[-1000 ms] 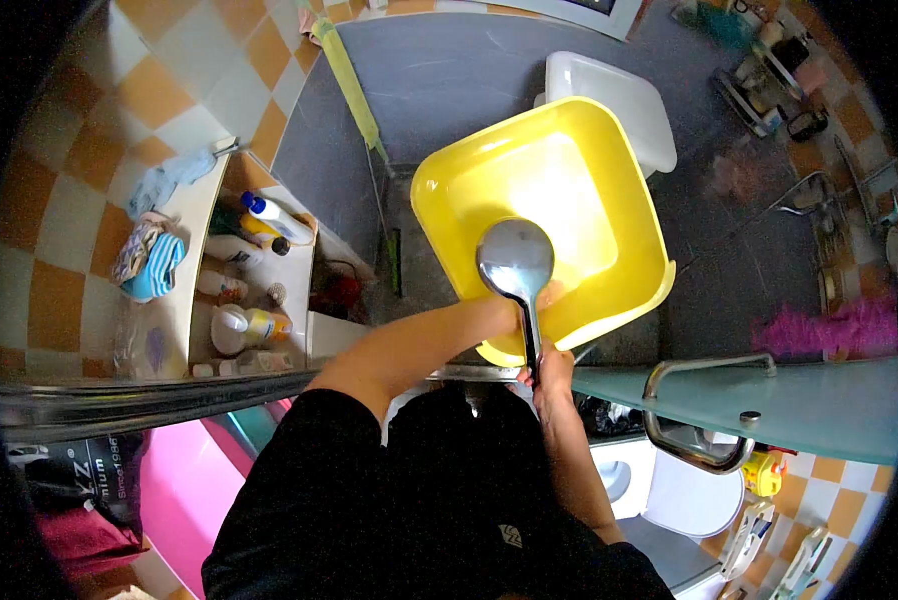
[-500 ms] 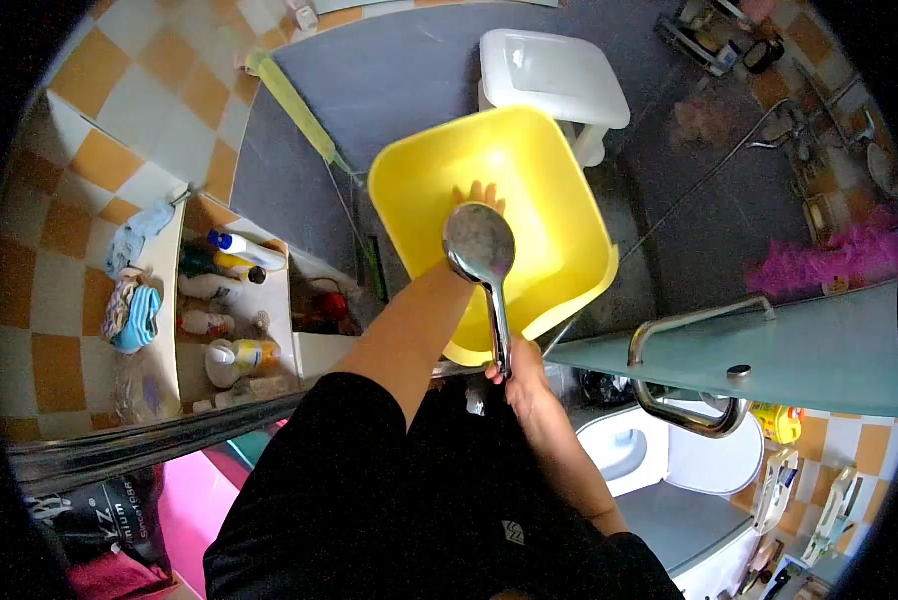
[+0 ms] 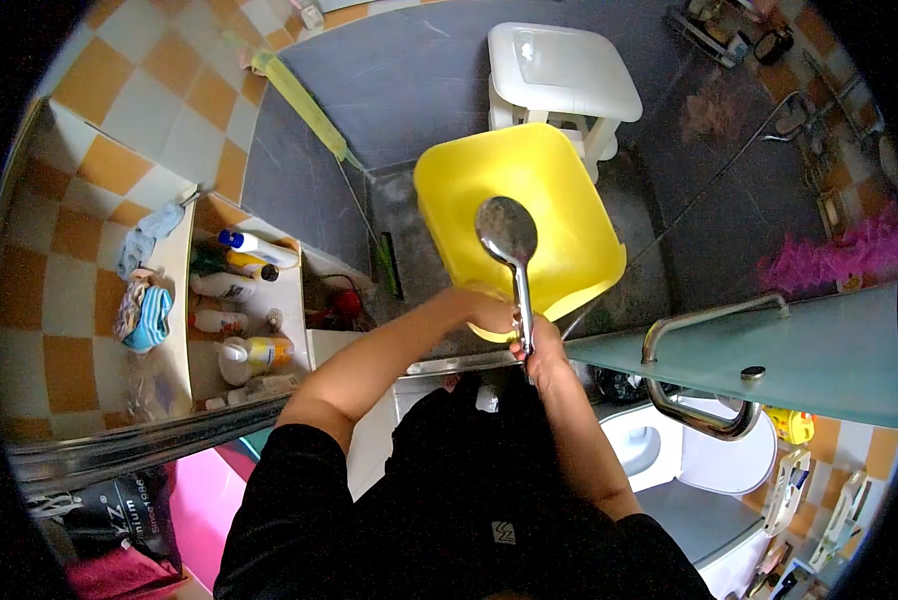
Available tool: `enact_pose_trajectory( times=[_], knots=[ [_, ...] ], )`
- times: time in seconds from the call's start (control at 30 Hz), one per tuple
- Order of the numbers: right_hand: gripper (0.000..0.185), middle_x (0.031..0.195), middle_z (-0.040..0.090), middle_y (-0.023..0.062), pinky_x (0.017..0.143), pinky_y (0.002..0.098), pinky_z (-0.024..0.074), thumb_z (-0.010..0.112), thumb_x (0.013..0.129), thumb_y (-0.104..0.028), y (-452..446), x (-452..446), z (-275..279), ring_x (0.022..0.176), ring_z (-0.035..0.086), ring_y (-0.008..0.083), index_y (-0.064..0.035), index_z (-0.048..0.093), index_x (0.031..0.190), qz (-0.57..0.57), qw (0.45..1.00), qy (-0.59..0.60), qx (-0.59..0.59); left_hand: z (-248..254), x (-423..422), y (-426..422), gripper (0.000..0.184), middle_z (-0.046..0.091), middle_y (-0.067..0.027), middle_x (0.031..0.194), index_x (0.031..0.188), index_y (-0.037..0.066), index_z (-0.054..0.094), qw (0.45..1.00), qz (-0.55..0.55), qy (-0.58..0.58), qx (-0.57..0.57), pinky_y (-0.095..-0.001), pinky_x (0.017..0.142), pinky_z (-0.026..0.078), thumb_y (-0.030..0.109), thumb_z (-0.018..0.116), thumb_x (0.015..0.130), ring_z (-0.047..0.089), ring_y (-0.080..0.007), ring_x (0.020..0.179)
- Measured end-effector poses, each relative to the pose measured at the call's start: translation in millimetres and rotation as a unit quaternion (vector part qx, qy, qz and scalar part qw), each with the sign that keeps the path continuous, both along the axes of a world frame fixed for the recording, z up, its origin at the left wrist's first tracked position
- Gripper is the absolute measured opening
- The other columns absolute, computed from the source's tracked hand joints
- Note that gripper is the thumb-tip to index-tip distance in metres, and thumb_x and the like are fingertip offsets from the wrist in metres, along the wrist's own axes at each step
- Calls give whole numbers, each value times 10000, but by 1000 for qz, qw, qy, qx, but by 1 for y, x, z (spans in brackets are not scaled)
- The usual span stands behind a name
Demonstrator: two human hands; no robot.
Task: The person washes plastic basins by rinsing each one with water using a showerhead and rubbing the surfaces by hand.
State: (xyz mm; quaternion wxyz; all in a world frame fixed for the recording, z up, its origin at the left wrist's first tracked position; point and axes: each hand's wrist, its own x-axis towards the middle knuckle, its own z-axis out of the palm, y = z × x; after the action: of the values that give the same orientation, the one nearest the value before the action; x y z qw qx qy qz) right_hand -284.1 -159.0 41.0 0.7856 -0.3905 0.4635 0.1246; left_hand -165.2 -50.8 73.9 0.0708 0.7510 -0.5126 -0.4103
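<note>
My right hand is closed around the handle of a chrome shower head. The round head is held over a yellow plastic basin, which leans toward me on the dark floor. At the basin's near side, my left hand is beside the shower handle. Its fingers are blurred and partly hidden behind the handle, so whether it touches handle or basin does not show. No water can be made out leaving the head.
Behind the basin stands a white stool. A glass door with a metal handle stands at right, above a toilet. Bottles fill a shelf at left. A squeegee stands near the wall.
My left hand has drawn back from inside the basin to its near edge by the shower handle. The basin, shower head and right hand appear shifted slightly right in view.
</note>
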Motion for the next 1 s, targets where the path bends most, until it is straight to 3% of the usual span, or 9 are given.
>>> enact_pose_trajectory(
  times=[0.03,0.17,0.23,0.37,0.5,0.6,0.7,0.83,1.0],
  knots=[
    [173,621,508,23,315,269,312,542,949,-247,2,2,4,395,479,154,-92,617,934,29,999,20,-41,-13,5,0,383,698,-137,1063,1122,146,661,979,-19,195,-52,-408,952,465,446,484,964,638,-300,1011],
    [292,651,603,54,296,260,318,509,964,-304,1,6,-6,381,509,155,-61,666,923,73,996,3,-50,-35,6,19,355,696,-121,1071,1105,149,656,970,-22,216,-109,-389,955,459,437,519,948,623,-292,1045],
    [294,650,602,58,296,257,316,497,967,-306,1,8,3,381,508,152,-67,656,905,112,993,13,-39,24,0,22,312,708,-146,1027,1065,124,674,977,-10,196,-80,-415,896,490,373,552,921,655,-316,990],
    [283,645,553,54,302,279,315,450,990,-316,5,7,-4,381,477,158,-92,591,890,119,992,37,15,58,-27,40,218,706,-177,825,904,77,708,985,-37,-166,-5,-469,739,528,272,638,836,697,-350,793],
    [349,613,502,37,301,288,307,410,1015,-405,13,15,-14,379,455,157,-113,545,881,120,991,37,44,-17,-35,59,262,634,-141,633,687,68,679,919,1,-346,-187,-466,579,496,316,698,767,658,-351,623],
    [460,603,591,58,280,256,280,364,1027,-511,18,32,-9,342,417,133,-116,572,919,185,983,-7,6,-9,-4,75,360,648,-146,655,679,59,680,924,54,-271,-263,-490,573,493,398,680,801,653,-364,617],
    [608,904,738,186,276,242,272,286,1025,-597,18,44,32,324,348,78,-73,587,1098,194,976,-59,-80,7,32,85,536,681,-175,741,790,61,721,960,109,-235,-107,-484,666,520,593,657,780,672,-371,703],
    [768,690,623,50,312,228,260,307,967,-717,5,54,33,341,344,66,-45,644,1126,209,953,-94,-198,-25,73,92,611,712,-194,857,941,46,736,954,242,-161,-76,-443,741,535,632,676,777,695,-352,794],
    [433,566,441,-45,309,216,244,639,936,-511,-10,73,32,342,330,45,-101,536,843,136,956,-146,-215,-84,89,102,541,733,-156,922,1078,63,722,896,411,41,-162,-421,772,537,520,721,788,710,-293,832]
  ],
)
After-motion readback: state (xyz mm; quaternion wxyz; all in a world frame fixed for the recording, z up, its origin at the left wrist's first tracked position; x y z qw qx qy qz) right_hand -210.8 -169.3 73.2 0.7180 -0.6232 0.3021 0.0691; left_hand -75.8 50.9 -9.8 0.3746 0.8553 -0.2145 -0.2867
